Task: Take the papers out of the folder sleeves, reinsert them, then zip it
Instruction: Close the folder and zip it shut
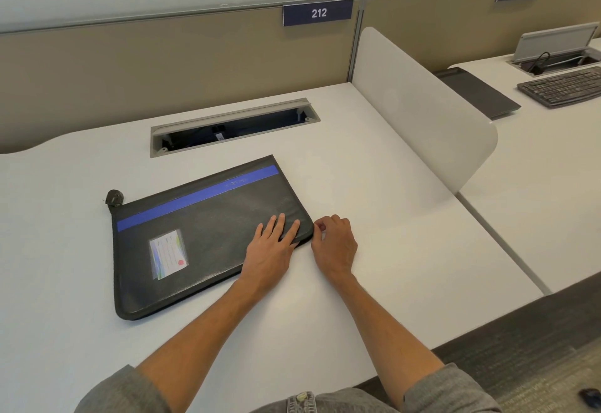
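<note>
A black zip folder (208, 233) with a blue stripe and a clear label pocket lies closed and flat on the white desk (374, 217). My left hand (271, 247) presses flat on its near right corner, fingers straight. My right hand (335, 240) sits just off that corner, fingers curled, pinching something small at the folder's edge, most likely the zip pull; the pull itself is hidden by the fingers. No papers show.
A small black round object (114, 198) lies at the folder's far left corner. An open cable hatch (234, 128) is set in the desk behind. A white divider panel (422, 110) stands to the right; beyond it are a keyboard (562, 87) and a dark folder (478, 92).
</note>
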A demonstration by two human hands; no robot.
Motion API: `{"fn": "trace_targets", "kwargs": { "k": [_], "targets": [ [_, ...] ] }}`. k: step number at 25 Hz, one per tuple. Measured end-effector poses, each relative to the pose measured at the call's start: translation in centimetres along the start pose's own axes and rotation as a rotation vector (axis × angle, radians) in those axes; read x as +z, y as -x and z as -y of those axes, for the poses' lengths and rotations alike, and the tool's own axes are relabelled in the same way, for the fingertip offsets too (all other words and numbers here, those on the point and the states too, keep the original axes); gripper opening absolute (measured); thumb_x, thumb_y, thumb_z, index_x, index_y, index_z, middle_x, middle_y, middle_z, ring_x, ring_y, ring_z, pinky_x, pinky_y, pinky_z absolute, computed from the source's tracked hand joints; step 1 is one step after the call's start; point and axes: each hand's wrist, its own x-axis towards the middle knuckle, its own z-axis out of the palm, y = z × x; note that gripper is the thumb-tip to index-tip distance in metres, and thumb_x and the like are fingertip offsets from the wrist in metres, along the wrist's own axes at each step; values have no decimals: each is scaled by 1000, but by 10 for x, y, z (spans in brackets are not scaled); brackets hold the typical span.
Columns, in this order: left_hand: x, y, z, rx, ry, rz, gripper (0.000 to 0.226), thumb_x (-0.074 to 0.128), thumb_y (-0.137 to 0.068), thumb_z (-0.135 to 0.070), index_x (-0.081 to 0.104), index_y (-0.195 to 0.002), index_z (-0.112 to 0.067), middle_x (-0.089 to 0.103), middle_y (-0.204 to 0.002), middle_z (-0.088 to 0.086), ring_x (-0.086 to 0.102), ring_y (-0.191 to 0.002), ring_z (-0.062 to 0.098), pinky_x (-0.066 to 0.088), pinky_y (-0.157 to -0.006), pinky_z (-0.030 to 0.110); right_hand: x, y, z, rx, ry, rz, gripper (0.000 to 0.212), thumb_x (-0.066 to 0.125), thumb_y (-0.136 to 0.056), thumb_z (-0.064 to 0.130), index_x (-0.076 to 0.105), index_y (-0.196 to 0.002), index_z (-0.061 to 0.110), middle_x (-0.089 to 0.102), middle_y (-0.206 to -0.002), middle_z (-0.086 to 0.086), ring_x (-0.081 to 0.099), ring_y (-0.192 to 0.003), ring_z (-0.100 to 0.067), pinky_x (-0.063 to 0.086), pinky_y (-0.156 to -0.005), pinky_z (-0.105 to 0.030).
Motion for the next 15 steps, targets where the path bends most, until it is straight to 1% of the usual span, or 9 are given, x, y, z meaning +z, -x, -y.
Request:
{"fn": "trace_targets", "kwargs": {
  "k": [1, 3, 4, 7, 9, 10, 12, 13, 15],
  "targets": [
    [0, 1, 0, -18, 2, 12, 42, 57, -90, -28, 61, -130, -14, 61, -129, 19, 61, -116, 37, 51, -90, 52, 0, -1, -1, 2, -10, 6, 11, 57, -93, 19, 68, -92, 17, 62, -91, 4, 52, -94, -17, 45, -62, -32],
    [-4, 2, -3, -60, 32, 66, 50, 37, -90, -35, 61, -130, -16, 61, -130, 17, 60, -118, 35, 51, -93, 51, 0, -2, -3, -2, -44, 21, 12, 56, -94, 20, 68, -95, 19, 62, -92, 5, 52, -93, -15, 42, -64, -28],
    [-7, 2, -5, -74, 53, 71, 53, 34, -89, -37, 62, -129, -16, 61, -130, 17, 59, -119, 35, 50, -94, 52, -1, -2, -5, -13, -59, 28, 13, 56, -94, 19, 69, -97, 19, 62, -93, 6, 52, -94, -15, 41, -65, -27],
    [-11, -3, -12, -88, 69, 71, 55, 35, -86, -43, 61, -123, -13, 59, -125, 19, 56, -118, 36, 47, -94, 56, -2, -2, -6, -46, -68, 50, 17, 54, -95, 18, 69, -103, 20, 62, -97, 7, 52, -97, -13, 39, -67, -26],
    [-13, -10, -18, -124, 38, 77, 56, 35, -88, -49, 56, -126, -13, 53, -128, 20, 49, -125, 36, 42, -97, 59, -3, -3, -7, -55, -75, 65, 18, 53, -95, 18, 68, -104, 21, 62, -98, 9, 51, -99, -12, 38, -68, -25],
    [-13, -14, -21, -145, 19, 85, 58, 35, -92, -51, 51, -132, -13, 48, -136, 22, 42, -132, 36, 37, -101, 61, -3, -2, -7, -60, -84, 74, 18, 53, -95, 18, 67, -104, 21, 62, -98, 10, 51, -99, -11, 39, -69, -25],
    [-12, -18, -24, -159, -13, 124, 62, 31, -99, -53, 32, -148, -16, 27, -154, 21, 20, -146, 33, 21, -110, 61, -3, -1, -8, -57, -106, 86, 17, 52, -95, 18, 66, -103, 22, 62, -99, 11, 51, -100, -10, 38, -71, -24],
    [-11, -20, -25, -159, -14, 144, 64, 27, -100, -54, 22, -152, -17, 17, -158, 18, 12, -148, 30, 15, -113, 60, -3, 0, -9, -48, -119, 90, 17, 51, -95, 19, 66, -103, 22, 61, -99, 11, 50, -100, -9, 37, -71, -23],
    [-13, -23, -23, -151, -28, 167, 67, 23, -100, -56, 13, -154, -17, 10, -161, 16, 6, -149, 28, 12, -115, 58, -4, 1, -11, -48, -142, 95, 16, 52, -95, 18, 65, -104, 21, 61, -99, 11, 50, -99, -8, 35, -73, -21]
  ]
}}
